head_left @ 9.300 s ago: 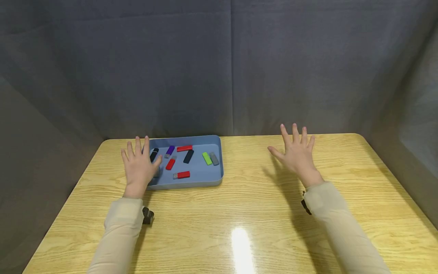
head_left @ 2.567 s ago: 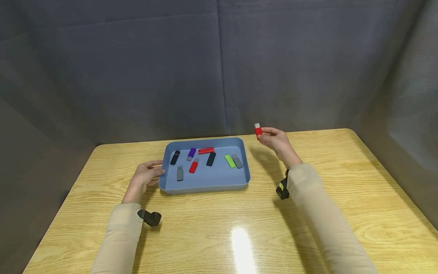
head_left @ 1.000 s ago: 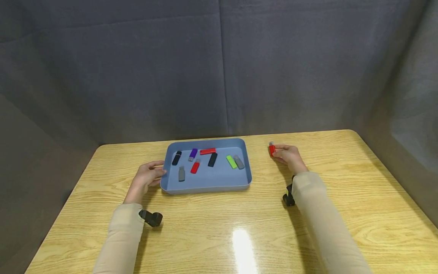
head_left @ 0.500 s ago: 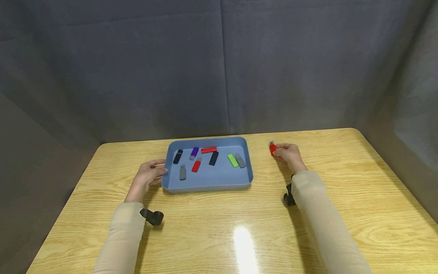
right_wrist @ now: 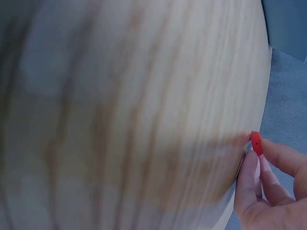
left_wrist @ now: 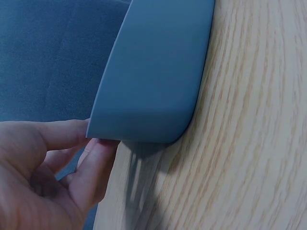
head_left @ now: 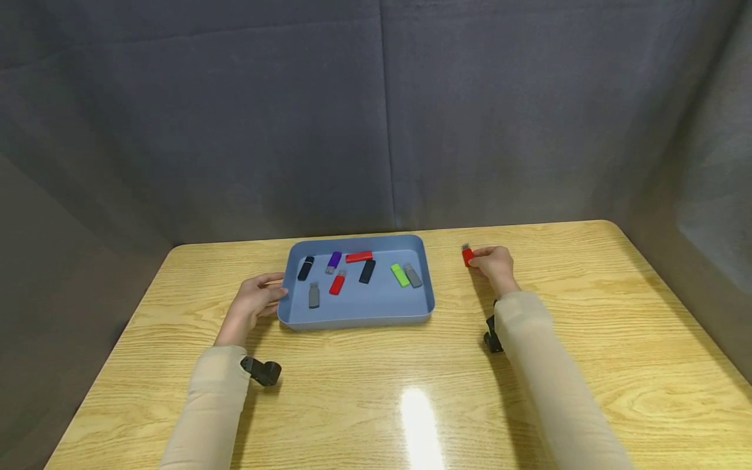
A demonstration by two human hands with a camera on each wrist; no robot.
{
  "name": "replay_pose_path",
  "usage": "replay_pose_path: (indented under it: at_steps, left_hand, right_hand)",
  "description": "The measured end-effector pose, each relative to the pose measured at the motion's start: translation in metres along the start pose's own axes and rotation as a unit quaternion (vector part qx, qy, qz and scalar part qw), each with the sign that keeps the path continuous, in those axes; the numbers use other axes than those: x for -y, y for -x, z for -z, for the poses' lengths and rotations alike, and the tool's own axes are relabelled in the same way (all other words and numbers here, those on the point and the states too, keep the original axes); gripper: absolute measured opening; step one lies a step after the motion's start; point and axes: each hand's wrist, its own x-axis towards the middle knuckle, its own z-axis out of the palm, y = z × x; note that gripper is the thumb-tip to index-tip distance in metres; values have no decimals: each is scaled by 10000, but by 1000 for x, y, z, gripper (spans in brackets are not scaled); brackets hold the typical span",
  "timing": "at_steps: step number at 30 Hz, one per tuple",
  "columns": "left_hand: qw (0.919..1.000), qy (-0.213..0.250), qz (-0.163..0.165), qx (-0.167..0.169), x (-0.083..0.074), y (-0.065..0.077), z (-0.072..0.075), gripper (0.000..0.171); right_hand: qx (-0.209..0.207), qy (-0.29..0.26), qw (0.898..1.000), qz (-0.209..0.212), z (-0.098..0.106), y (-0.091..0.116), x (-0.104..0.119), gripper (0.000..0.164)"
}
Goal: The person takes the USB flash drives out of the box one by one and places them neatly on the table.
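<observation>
My left hand (head_left: 252, 301) holds the left rim of a shallow blue tray (head_left: 358, 322), thumb at the rim and fingers against the outer wall, as the left wrist view shows. Inside the tray lie several USB sticks, among them a purple one (head_left: 333, 262), a lime green one (head_left: 399, 275) and a red one (head_left: 337, 283) with its metal plug showing. To the right of the tray, my right hand (head_left: 495, 266) pinches another red USB stick (head_left: 467, 255) between thumb and fingers, plug pointing away. In the right wrist view that red stick (right_wrist: 256, 143) is right at the tabletop.
The light wood table (head_left: 352, 391) reaches back to a dark grey curtain (head_left: 282, 130), which also hangs at both sides. A black wrist camera (head_left: 261, 371) sits on the left cuff, another (head_left: 492, 336) on the right.
Both hands were spread open at first. The left then took the tray's rim, and the tray sits farther right. The right took a red USB stick from the tray and lowered it to the table.
</observation>
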Motion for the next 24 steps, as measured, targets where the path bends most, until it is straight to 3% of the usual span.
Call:
replay_pose_path:
  at_steps: [15,20,24]
  left_hand:
    - [10000,-28,29,-34,0,1,-1,50]
    - [10000,-22,-14,10,0,1,0,51]
    - [10000,-6,16,10,0,0,0,50]
  right_hand:
    - [-164,117,9998,8,3,0,-2,36]
    - [-76,-243,9997,22,8,1,4,39]
    - [361,-825,9959,72,10,4,15,45]
